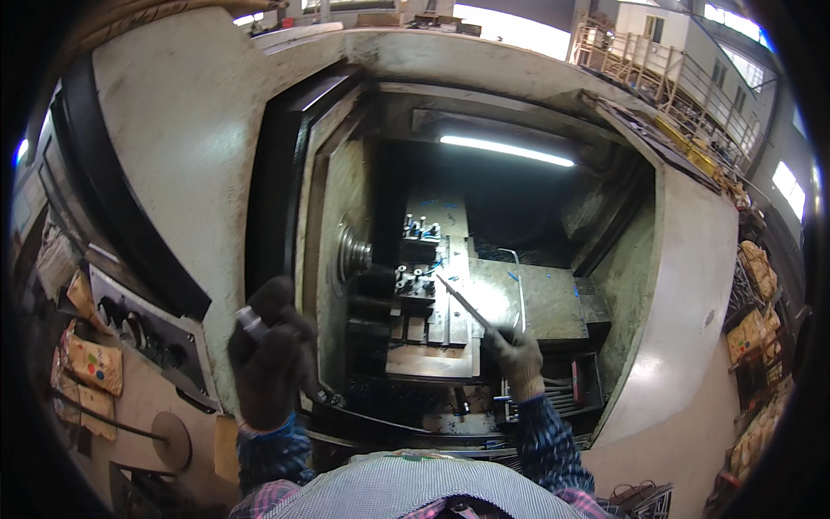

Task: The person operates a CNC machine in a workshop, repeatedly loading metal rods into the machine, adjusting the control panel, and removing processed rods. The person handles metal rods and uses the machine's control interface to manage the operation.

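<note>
My gloved left hand (271, 360) is raised in front of the lathe's door edge, its fingers closed around a small metal cylindrical part (250, 322). Inside the machine my gloved right hand (519, 360) grips a thin dark rod-like tool (464, 301), which points up and left over the tool slide. Its tip lies near the front tool holder block (415, 283); whether they touch I cannot tell. A second tool holder block (421, 228) sits behind it. The spindle chuck (355, 251) is left of both blocks, with no workpiece plainly visible in it.
A lit tube lamp (507, 150) spans the enclosure's back. A bent coolant pipe (521, 285) stands right of the slide. A tray of metal bars (564, 392) lies by my right wrist. The control panel (152, 327) is at left. Sacks (752, 334) line the right side.
</note>
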### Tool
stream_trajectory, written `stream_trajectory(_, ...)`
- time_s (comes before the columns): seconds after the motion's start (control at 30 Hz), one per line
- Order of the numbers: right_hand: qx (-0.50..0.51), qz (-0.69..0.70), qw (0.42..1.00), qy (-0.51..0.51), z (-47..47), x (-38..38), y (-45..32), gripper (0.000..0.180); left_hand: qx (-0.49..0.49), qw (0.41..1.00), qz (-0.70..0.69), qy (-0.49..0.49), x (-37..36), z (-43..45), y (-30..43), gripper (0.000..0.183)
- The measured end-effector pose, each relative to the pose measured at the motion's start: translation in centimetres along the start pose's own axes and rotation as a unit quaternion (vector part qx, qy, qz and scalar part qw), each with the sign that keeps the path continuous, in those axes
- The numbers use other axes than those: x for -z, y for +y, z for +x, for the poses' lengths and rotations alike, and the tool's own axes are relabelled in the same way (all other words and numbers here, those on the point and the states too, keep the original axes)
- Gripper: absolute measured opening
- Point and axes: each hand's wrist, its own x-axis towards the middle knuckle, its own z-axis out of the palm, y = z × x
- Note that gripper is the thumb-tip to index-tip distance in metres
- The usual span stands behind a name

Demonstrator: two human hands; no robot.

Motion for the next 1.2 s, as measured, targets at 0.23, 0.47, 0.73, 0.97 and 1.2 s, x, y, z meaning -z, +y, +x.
stream_trajectory(0.23,0.065,-0.290,0.950,-0.099,14.3,-5.6,-7.3,0.050,-0.078,0.962,0.217,0.150,5.4,-8.4,9.3,0.054)
stream_trajectory(0.47,0.088,-0.437,0.883,-0.150,18.2,-13.3,-11.5,0.048,-0.105,0.724,0.542,0.414,13.2,-6.9,8.2,0.042)
stream_trajectory(0.73,0.054,-0.233,0.937,-0.254,24.4,-15.3,-4.8,0.046,-0.109,0.663,0.610,0.419,12.7,-5.1,6.6,0.038)
stream_trajectory(0.97,0.131,-0.294,0.896,-0.307,24.9,-17.3,-6.6,0.040,-0.148,0.639,0.625,0.424,13.8,-6.6,5.4,0.037)
stream_trajectory(1.2,0.016,-0.534,0.787,-0.308,24.1,-16.2,-11.6,0.063,-0.130,0.629,0.607,0.467,12.5,-7.3,4.7,0.037)
